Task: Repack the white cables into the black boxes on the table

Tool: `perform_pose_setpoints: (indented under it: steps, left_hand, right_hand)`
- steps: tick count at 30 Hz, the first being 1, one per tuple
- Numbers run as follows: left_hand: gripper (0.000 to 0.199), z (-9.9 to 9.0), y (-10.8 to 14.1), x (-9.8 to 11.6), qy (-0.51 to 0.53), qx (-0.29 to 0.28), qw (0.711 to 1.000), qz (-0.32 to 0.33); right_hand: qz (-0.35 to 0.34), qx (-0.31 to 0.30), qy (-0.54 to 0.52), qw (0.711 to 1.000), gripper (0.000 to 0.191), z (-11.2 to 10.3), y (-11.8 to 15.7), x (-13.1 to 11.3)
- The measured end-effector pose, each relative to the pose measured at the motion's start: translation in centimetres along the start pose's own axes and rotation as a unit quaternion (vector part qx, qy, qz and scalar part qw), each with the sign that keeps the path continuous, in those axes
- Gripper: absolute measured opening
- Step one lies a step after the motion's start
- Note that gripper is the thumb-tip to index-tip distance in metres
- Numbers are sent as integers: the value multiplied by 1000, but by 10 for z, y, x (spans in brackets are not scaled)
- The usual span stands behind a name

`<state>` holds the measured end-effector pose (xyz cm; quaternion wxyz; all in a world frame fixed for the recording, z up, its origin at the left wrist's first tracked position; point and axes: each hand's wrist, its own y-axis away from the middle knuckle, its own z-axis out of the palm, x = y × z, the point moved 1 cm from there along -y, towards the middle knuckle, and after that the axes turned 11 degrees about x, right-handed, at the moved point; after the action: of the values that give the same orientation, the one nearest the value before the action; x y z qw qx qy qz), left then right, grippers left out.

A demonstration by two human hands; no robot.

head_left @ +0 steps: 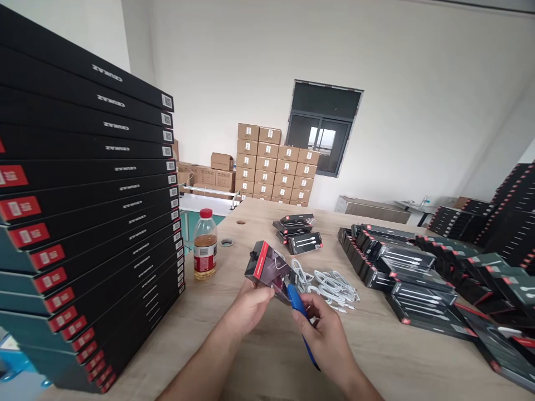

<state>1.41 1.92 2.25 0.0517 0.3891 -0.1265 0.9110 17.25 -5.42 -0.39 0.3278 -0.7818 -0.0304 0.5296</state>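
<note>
My left hand (249, 305) grips a small black and red retail box (271, 266) from below, with the thumb on its front. The box is tilted and carries a picture of a white cable. In my right hand (320, 328) is a long blue-handled tool (297, 303); its exact kind is unclear. The tool's short metal tip is at the right side of the box, and I cannot tell if it touches. Just behind the tool, loose white cables (334, 287) lie coiled in a heap on the wooden table (259, 362).
Tall stacked black boxes (125, 223) rise at the left. Beside them stands a red-capped bottle (205, 245), near a round table hole (226, 243). A few small cable boxes (305, 243) lie behind the cables. Many more cable boxes (418, 289) spread across the right. Cartons (265, 161) stand by the wall.
</note>
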Motion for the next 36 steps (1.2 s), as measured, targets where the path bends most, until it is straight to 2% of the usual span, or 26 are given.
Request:
perform_pose_setpoints:
  steps: [6, 12, 15, 18, 20, 23, 27, 30, 33, 36]
  left_hand:
    - [18, 2, 4, -4, -31, -12, 999, -10]
    - [18, -5, 2, 0, -105, 35, 993, 32]
    - [18, -14, 0, -3, -164, 22, 985, 39]
    - [24, -16, 1, -2, -212, -2, 976, 55]
    - [32, -11, 4, 2, -245, 5, 967, 63]
    - [45, 0, 12, 12, -271, 14, 961, 47]
    - [57, 6, 20, 18, -285, -18, 958, 16]
    - [47, 2, 19, 15, -247, -20, 969, -13]
    - [41, 2, 13, 15, -113, -37, 993, -8]
    - [44, 7, 7, 18, -4, -57, 998, -9]
  right_hand:
    - [45, 44, -50, 997, 33, 1, -4, 3]
    - [23, 12, -86, 996, 27, 7, 6, -7]
    - [43, 9, -88, 995, 28, 7, 7, -8]
    - [75, 21, -96, 992, 32, 7, 5, -7]
    - [92, 30, -107, 990, 34, 8, 4, -6]
    - [125, 72, -120, 982, 40, 11, -1, -3]
    - [195, 170, -108, 960, 48, 2, -19, 15]
    - [215, 218, -77, 949, 48, -21, -35, 32]
    - [209, 239, -46, 947, 47, -50, -47, 43]
    - [179, 237, -19, 955, 45, -69, -54, 43]
